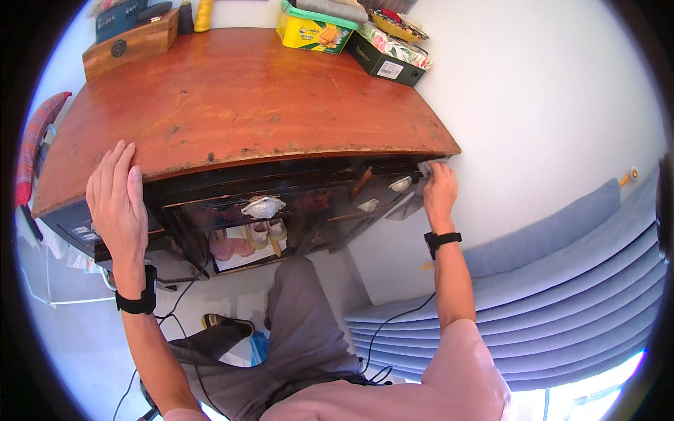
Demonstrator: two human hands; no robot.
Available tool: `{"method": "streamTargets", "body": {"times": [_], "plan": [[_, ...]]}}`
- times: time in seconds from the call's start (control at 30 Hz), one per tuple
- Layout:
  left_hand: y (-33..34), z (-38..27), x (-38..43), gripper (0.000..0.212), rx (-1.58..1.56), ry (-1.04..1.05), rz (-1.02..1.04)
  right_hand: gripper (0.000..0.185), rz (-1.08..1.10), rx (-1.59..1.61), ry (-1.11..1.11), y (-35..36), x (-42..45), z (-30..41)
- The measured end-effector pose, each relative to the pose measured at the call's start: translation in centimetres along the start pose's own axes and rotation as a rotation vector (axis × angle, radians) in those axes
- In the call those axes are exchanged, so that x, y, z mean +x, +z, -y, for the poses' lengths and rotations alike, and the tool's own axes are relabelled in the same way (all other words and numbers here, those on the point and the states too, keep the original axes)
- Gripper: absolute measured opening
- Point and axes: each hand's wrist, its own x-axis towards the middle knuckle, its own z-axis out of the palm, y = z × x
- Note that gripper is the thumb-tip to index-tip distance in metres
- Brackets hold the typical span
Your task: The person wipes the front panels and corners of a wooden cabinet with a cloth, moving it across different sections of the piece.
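Observation:
My right hand (441, 190) grips a grey cloth (424, 168), pressed to the right front corner of an old wooden desk (253, 110), just under the reddish-brown top. Most of the cloth is hidden by my fingers. At the left front edge, my left hand (118, 197) lies flat with its fingers on the top and nothing in it. Between my hands runs the dark, worn desk front. Its middle drawer bears a silver metal pull (263, 207). Two more silver pulls (400, 183) sit on the right side, near my right hand.
A wooden box (129, 46), a yellow thread cone (203, 16), a yellow plastic tub (315, 32) and a dark green shoebox (387, 64) line the back. Shoes (258, 234) sit under the drawer. A grey padded headboard (526, 316) stands at right. Black cables (181, 297) trail from my wrists.

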Motion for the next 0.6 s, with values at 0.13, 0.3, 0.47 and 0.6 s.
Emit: {"method": "streamTargets", "body": {"times": [0.13, 0.3, 0.47, 0.6], "plan": [[0.2, 0.0, 0.0, 0.029, -0.027, -0.038, -0.009, 0.029, 0.017, 0.005, 0.040, 0.9, 0.7, -0.8], [0.2, -0.6, 0.3, 0.029, -0.038, -0.049, -0.042, 0.028, 0.011, 0.199, -0.153, -0.8, -0.3, 8.1], [0.2, 0.0, 0.0, 0.029, -0.009, -0.035, -0.007, 0.031, 0.041, 0.288, -0.240, -2.4, -0.7, 12.3], [0.1, 0.1, -0.1, 0.029, -0.034, -0.019, -0.016, 0.032, 0.027, 0.099, -0.300, -2.2, 0.5, 8.3]]}}
